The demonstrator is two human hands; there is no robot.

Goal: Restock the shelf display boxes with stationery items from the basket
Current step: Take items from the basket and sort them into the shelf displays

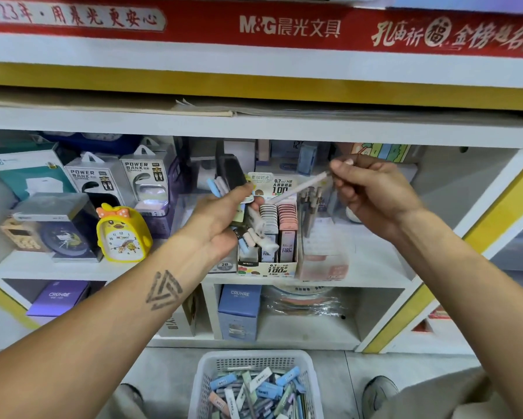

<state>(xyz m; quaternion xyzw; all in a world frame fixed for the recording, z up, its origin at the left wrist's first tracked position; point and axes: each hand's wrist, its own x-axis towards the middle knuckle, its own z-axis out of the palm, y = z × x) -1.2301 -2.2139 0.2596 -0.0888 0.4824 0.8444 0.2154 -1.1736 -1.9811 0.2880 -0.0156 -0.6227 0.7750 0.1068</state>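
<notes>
From the head view, I am looking down at both hands in front of a shelf. My left hand (224,213) is curling its grip round a small bunch of stationery items (255,228), pale blue, pink and white sticks, blurred. I think I am holding many at once so I need not bend down to the basket each time.

My right hand (372,192) is pinching one thin white stick (296,189) by its top end, at about 2 o'clock from the left hand. The stick is slanting down toward the display box (272,267) on the shelf (375,276). I think it is held by the tip so it can slide in between the packs already standing there.

The display box is printed cardboard with grey and pink packs in rows. Just beside it, at 3 o'clock, is standing a clear box (323,237).

The basket (207,376) is sitting on the floor at 6 o'clock, white, with holes, full of blue, green and grey packs.
</notes>
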